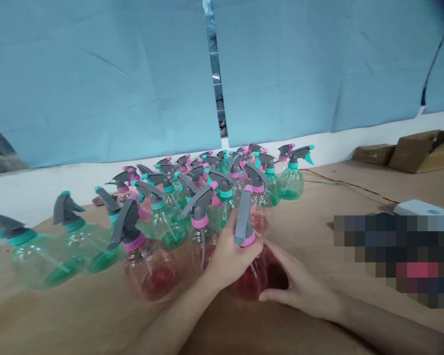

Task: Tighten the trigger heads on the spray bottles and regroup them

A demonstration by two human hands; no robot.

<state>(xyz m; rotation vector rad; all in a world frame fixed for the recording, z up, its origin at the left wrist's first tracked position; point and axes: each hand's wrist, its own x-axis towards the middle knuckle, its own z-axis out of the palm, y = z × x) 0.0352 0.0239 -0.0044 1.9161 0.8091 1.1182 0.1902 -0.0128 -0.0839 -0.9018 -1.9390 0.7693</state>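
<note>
A clear pinkish-red spray bottle with a grey trigger head and pink collar stands on the table in front of me. My left hand is closed around its neck, just under the pink collar. My right hand curves around the bottle's right side, thumb low at the front and fingertips higher up, with a gap at the palm. To the left stand another red spray bottle and a pink-collared one. Two green spray bottles lean at the far left.
Many more green and pink spray bottles crowd the table behind my hands. Cardboard boxes, a thin cable and a white device lie on the right. A pixelated patch hides part of the right side. Blue sheeting covers the wall.
</note>
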